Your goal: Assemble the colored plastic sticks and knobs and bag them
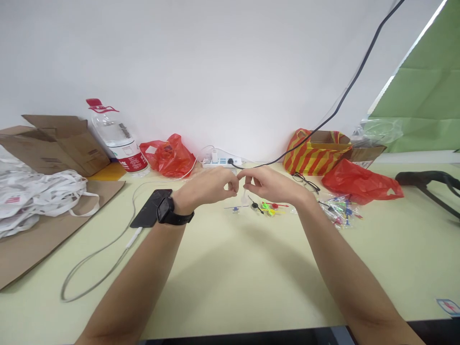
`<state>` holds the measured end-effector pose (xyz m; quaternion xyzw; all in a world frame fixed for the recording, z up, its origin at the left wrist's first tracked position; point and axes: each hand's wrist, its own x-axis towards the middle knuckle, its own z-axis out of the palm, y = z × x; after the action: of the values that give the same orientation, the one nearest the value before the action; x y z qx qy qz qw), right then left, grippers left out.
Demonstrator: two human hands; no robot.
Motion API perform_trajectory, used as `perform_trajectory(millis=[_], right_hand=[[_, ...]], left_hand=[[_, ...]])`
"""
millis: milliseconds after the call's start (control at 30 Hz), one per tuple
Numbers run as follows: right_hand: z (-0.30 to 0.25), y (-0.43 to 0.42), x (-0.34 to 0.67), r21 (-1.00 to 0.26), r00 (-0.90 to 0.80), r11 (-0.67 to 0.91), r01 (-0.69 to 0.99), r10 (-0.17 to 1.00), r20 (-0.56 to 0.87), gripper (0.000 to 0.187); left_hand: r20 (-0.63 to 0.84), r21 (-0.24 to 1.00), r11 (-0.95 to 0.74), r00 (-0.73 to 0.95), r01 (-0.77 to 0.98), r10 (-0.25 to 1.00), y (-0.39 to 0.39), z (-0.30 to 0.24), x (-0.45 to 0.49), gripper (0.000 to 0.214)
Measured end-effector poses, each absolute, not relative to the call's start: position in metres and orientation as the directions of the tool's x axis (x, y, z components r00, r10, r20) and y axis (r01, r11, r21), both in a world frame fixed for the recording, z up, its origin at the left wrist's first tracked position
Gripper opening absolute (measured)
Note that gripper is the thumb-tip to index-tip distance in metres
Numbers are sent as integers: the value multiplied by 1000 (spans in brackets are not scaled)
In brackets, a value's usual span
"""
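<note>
My left hand (pixel 212 186), with a black watch (pixel 166 211) on its wrist, and my right hand (pixel 270 186) meet above the table, fingertips nearly touching. The fingers of both are curled in a pinch; whatever lies between them is too small to make out. A faint clear plastic scrap (pixel 246 199) shows just under the fingertips. On the table below lie small plastic pieces: a blue one (pixel 235 209), a black one (pixel 255 206), a green one (pixel 266 207) and a red one (pixel 276 205). To the right is a clear bag (pixel 341 211) of colourful pieces.
A phone (pixel 148 211) on a charging cable, a large bottle (pixel 124 146), a red bag (pixel 170 155) and white straps (pixel 46 196) on cardboard stand left. Behind are a power strip (pixel 221 162) and a striped bag (pixel 305 155); glasses (pixel 306 181) and another red bag (pixel 359 184) lie right.
</note>
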<state>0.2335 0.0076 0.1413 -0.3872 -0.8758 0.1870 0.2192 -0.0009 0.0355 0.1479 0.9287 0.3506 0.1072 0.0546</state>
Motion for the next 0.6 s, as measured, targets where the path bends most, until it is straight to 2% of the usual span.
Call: perform_trajectory(millis=[200, 333, 400, 500, 600], right_hand=[[143, 10, 238, -466, -516, 639, 611, 769, 378, 20], [127, 32, 255, -447, -392, 562, 696, 819, 419, 18], [112, 48, 266, -445, -345, 469, 763, 877, 334, 15], [83, 67, 279, -452, -321, 301, 840, 946, 33, 17], [57, 77, 282, -463, -343, 269, 844, 936, -80, 19]], left_hand=[[189, 158, -725, 700, 671, 689, 32, 151, 1, 14], [273, 140, -699, 651, 702, 708, 30, 155, 2, 17], [312, 139, -687, 627, 713, 714, 30, 154, 3, 18], [272, 130, -696, 650, 706, 709, 32, 149, 3, 19], [219, 117, -728, 697, 676, 682, 34, 144, 4, 19]])
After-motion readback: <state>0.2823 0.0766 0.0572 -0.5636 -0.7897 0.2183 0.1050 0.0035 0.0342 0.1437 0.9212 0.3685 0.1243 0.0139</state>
